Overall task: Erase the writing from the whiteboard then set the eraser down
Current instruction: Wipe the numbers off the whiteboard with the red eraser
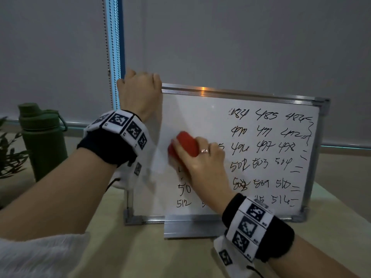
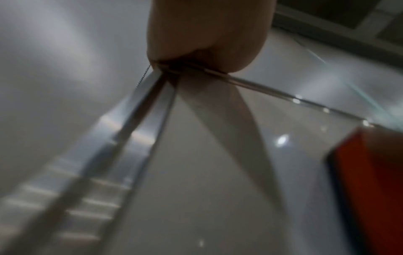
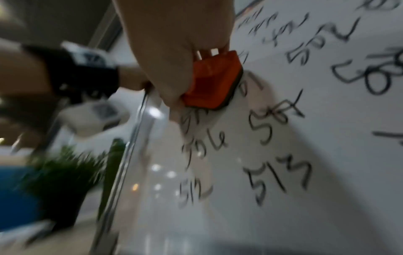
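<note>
A small whiteboard (image 1: 200, 117) with an aluminium frame stands upright on the table. Rows of black handwritten numbers (image 1: 267, 149) fill its right and lower parts, while the upper left is wiped white. My left hand (image 1: 140, 91) grips the board's top left corner; in the left wrist view that hand (image 2: 209, 34) clamps the frame corner. My right hand (image 1: 200, 157) holds a red eraser (image 1: 187, 144) pressed flat against the board's left middle. In the right wrist view the eraser (image 3: 211, 82) lies on the board (image 3: 327, 155) just above the numbers.
A dark green bottle (image 1: 43, 139) stands on the table left of the board, with a leafy plant (image 1: 10, 155) at the far left edge. Grey roller blinds (image 1: 220, 41) with a bead chain (image 1: 109, 57) hang behind. An aluminium ledge (image 1: 190, 227) juts out at the board's foot.
</note>
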